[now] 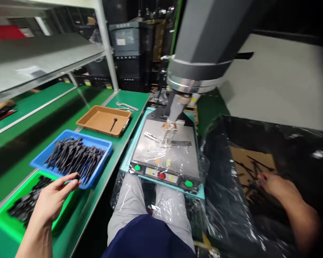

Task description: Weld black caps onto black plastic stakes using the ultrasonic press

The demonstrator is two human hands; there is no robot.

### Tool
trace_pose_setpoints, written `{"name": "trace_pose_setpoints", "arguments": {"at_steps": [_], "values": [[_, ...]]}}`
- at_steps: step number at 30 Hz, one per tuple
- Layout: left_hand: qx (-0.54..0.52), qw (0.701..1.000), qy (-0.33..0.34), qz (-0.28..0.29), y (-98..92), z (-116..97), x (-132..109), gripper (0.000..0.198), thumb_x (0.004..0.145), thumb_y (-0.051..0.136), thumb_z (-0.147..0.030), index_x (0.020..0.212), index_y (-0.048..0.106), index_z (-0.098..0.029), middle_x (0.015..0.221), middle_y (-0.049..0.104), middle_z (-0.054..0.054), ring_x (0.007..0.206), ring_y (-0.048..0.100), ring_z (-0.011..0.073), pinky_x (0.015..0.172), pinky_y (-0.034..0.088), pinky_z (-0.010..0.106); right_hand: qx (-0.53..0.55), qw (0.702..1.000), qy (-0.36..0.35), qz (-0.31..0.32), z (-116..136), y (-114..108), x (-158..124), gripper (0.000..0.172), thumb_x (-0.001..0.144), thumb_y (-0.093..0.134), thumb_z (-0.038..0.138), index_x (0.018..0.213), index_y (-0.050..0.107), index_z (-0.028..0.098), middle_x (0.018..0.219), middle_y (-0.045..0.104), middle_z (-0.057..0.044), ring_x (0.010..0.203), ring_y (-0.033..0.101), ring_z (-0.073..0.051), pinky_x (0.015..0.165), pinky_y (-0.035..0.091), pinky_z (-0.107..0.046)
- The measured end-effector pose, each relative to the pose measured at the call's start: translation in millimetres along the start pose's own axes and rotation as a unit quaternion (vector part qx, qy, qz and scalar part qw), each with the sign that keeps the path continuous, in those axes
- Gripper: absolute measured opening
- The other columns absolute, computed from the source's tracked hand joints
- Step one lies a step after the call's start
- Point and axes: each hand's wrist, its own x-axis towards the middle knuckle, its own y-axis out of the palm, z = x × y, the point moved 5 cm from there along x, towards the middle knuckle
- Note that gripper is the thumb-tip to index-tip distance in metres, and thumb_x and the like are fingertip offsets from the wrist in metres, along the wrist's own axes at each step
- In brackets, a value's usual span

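My left hand [52, 199] hovers over the near edge of the blue tray [95, 143], pinching a small black part between thumb and fingertips. The blue tray is filled with several long black plastic parts [74, 156]. Below it a green tray [29, 222] holds more small black pieces. My right hand [271, 184] reaches down into a box lined with black plastic [226, 172], its fingers among black parts on the cardboard bottom [251, 163]; what they hold is not clear.
A grey press machine [201, 61] stands ahead over a plastic-covered metal plate [167, 150] with green and red buttons. A brown tray [103, 120] holds one black part. Metal shelving [43, 61] rises on the left above the green bench.
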Motion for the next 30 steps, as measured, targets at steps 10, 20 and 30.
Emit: {"name": "trace_pose_setpoints", "arguments": {"at_steps": [10, 20, 30], "values": [[-0.089, 0.94, 0.095, 0.316, 189.1, -44.7, -14.7, 0.042, 0.06, 0.085, -0.04, 0.095, 0.075, -0.018, 0.096, 0.076, 0.009, 0.08, 0.071, 0.0228, 0.08, 0.059, 0.038, -0.041, 0.967, -0.251, 0.0, 88.4, -0.3, -102.2, 0.017, 0.082, 0.068, 0.037, 0.081, 0.072, 0.021, 0.09, 0.069, -0.008, 0.081, 0.065, -0.023, 0.072, 0.047, -0.034], [-0.139, 0.871, 0.284, 0.376, 240.0, -85.4, -71.5, 0.027, 0.072, 0.08, -0.032, 0.096, 0.078, -0.021, 0.092, 0.073, 0.007, 0.074, 0.064, 0.0161, 0.069, 0.054, 0.029, 0.08, 0.863, -0.439, 0.237, 190.2, 108.2, -206.3, 0.026, 0.098, 0.047, 0.031, 0.109, 0.069, 0.023, 0.089, 0.066, -0.006, 0.079, 0.062, -0.021, 0.073, 0.05, -0.034], [-0.117, 0.864, 0.326, 0.364, 228.4, -74.4, -65.7, 0.027, 0.073, 0.08, -0.029, 0.099, 0.077, -0.021, 0.092, 0.073, 0.007, 0.076, 0.065, 0.0165, 0.068, 0.054, 0.029, 0.073, 0.841, -0.484, 0.231, 204.6, 128.7, -216.6, 0.024, 0.099, 0.049, 0.028, 0.103, 0.069, 0.017, 0.088, 0.066, -0.007, 0.078, 0.063, -0.019, 0.072, 0.051, -0.032]]}}
